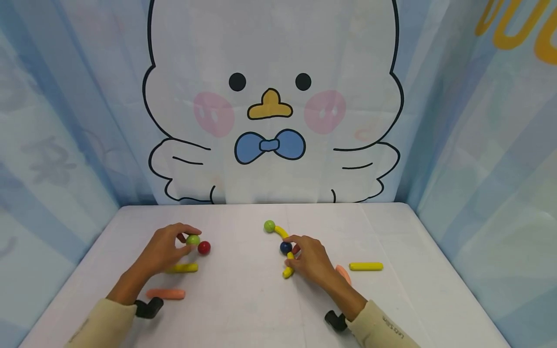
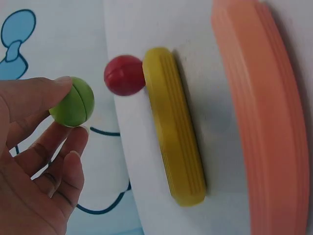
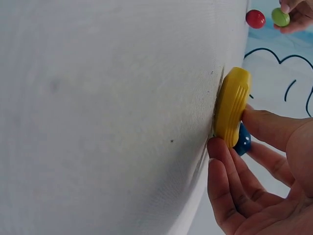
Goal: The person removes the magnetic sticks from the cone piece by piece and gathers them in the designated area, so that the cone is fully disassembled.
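My left hand (image 1: 167, 249) pinches a green ball (image 2: 78, 105) between thumb and fingertips, close to a red ball (image 1: 204, 248). A ridged yellow stick (image 2: 173, 132) lies on the table beneath that hand. In the middle, my right hand (image 1: 311, 258) holds a short yellow stick (image 3: 232, 107) between thumb and fingers. A dark blue ball (image 1: 285, 247) sits at the upper end of this stick; whether they are joined I cannot tell. Beyond the blue ball, a curved yellow stick (image 1: 281, 232) runs up to another green ball (image 1: 269, 226).
An orange stick (image 1: 167, 294) lies near my left wrist. On the right are a yellow stick (image 1: 366, 266) and a curved orange piece (image 1: 343, 274), partly hidden by my right forearm. The white table (image 1: 243, 309) meets a printed curtain (image 1: 270, 179) at its back edge.
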Action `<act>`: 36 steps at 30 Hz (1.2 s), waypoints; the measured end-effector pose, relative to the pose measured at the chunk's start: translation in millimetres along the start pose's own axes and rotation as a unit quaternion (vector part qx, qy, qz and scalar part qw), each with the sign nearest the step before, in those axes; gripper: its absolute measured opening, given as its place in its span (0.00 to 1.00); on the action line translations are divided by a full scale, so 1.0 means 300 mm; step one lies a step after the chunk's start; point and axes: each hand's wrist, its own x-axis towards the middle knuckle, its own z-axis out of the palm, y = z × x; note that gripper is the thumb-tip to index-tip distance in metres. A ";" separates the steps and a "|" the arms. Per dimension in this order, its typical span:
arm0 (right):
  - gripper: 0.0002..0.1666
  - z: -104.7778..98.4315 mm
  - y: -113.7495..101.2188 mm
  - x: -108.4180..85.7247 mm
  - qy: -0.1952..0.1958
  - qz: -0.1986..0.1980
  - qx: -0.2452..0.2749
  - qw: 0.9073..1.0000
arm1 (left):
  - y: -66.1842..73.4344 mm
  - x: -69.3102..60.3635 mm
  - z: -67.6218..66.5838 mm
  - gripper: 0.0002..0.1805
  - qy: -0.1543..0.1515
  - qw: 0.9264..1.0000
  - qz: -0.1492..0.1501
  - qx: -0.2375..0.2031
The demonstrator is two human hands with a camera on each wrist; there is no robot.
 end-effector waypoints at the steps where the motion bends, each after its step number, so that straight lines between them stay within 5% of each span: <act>1: 0.31 0.000 0.000 0.000 0.000 0.001 0.000 1.000 | -0.008 0.003 -0.004 0.20 0.000 1.000 -0.004 0.002; 12: 0.32 0.001 -0.001 -0.001 -0.001 0.007 0.001 1.000 | -0.093 0.025 -0.023 0.19 -0.045 0.998 -0.042 0.017; 21: 0.32 0.000 -0.002 -0.003 0.000 0.005 0.000 1.000 | -0.116 0.036 -0.013 0.17 -0.078 0.993 -0.086 0.024; 36: 0.31 0.003 0.003 -0.005 -0.005 0.008 0.007 1.000 | -0.118 0.026 -0.005 0.20 -0.069 0.995 -0.069 0.036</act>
